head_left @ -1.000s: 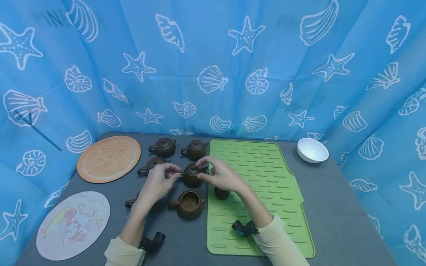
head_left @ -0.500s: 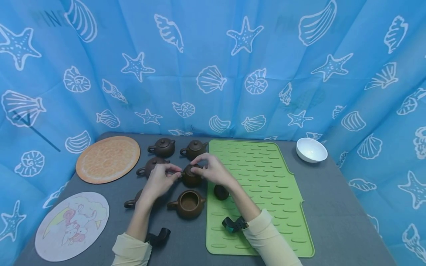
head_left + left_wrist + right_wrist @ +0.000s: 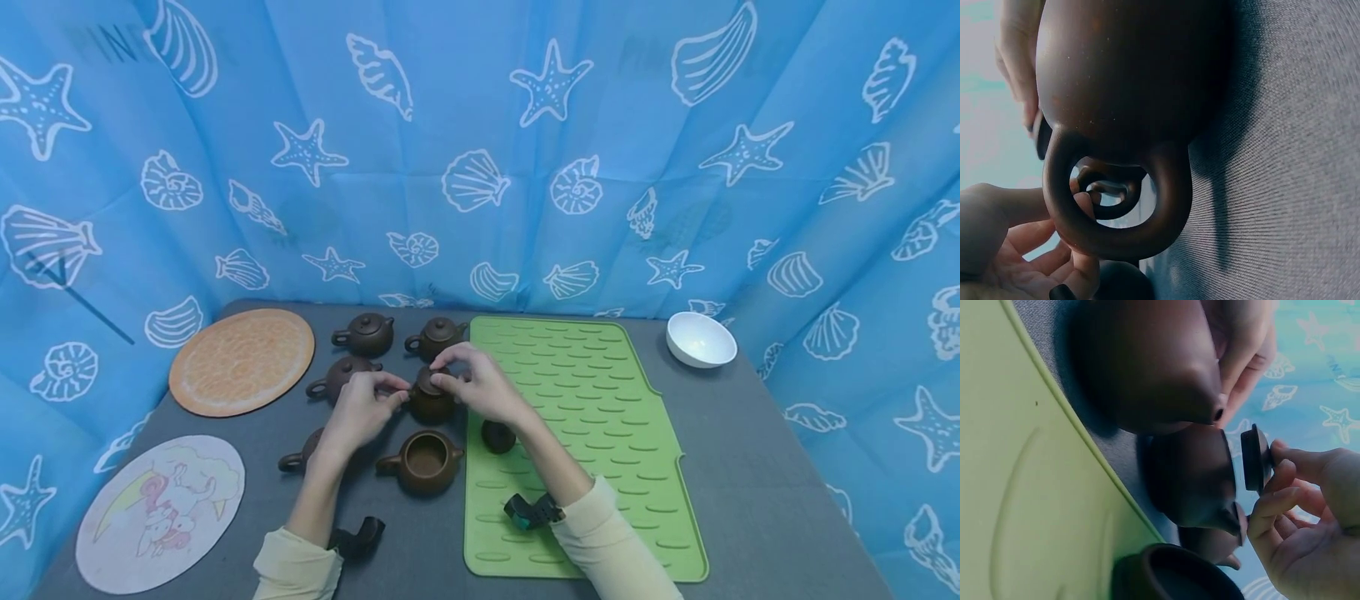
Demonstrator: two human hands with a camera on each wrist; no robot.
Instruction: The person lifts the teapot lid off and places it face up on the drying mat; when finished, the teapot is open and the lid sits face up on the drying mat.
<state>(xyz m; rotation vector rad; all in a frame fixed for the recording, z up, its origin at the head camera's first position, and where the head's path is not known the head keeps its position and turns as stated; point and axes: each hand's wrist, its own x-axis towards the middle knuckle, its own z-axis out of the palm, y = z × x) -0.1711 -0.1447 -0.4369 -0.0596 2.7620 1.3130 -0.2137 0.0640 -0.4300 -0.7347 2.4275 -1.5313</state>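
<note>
Teapot [image 3: 431,402], brown clay, stands on the grey table just off the green mat's [image 3: 600,400] left edge; the right hand [image 3: 480,387] pinches its lid [image 3: 1254,457] by the knob, while the left hand [image 3: 360,408] pinches the handle [image 3: 1116,206], apparently steadying it.

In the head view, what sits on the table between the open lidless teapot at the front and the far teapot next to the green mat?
The middle teapot, which both hands work on: the right hand pinches its lid, the left hand is at its handle side.
</note>
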